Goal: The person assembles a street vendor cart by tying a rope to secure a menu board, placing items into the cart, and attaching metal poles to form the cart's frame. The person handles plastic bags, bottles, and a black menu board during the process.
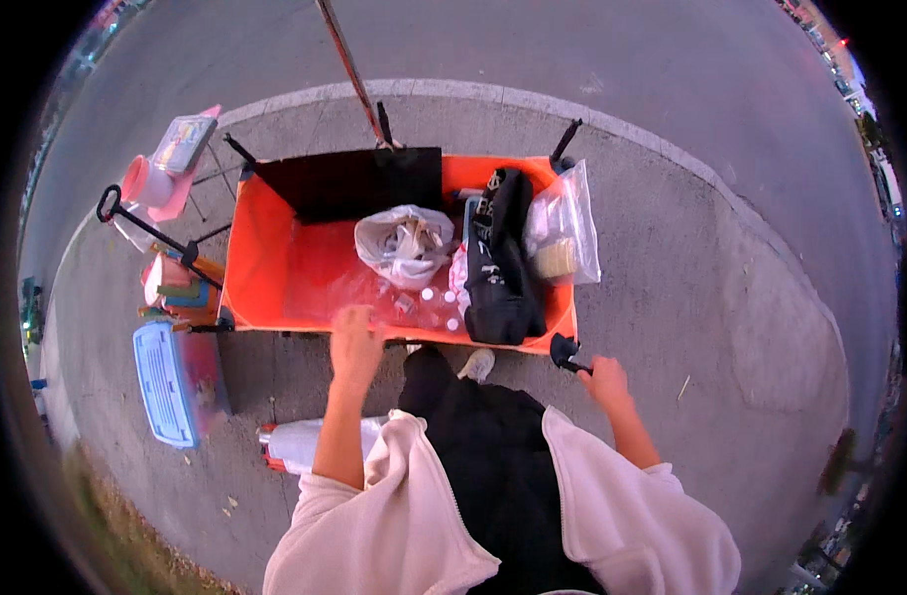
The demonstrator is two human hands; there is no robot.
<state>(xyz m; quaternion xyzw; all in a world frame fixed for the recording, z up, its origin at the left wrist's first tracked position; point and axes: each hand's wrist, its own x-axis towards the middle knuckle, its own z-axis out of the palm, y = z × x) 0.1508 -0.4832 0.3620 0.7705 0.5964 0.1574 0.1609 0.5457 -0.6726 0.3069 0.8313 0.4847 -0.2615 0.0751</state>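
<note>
An orange folding wagon (320, 283) stands in front of me. My left hand (354, 347) is over its near edge; motion smears the fingers, and whether they hold anything is unclear. My right hand (603, 381) is closed round the end of a black corner post (569, 359) at the wagon's near right. Inside lie a white plastic bag (402, 246) with crumpled contents, several clear bottles (436, 313) with white caps, and a black bag (505, 268). A clear plastic bag (565, 223) leans over the right end.
Upright along the wagon's far side is a black panel (354, 184). A pole (349, 59) rises behind it. To the left stand a black pull handle (146, 228), a blue-lidded box (164, 382), and a pink bucket (144, 183). A curb (503, 96) curves beyond.
</note>
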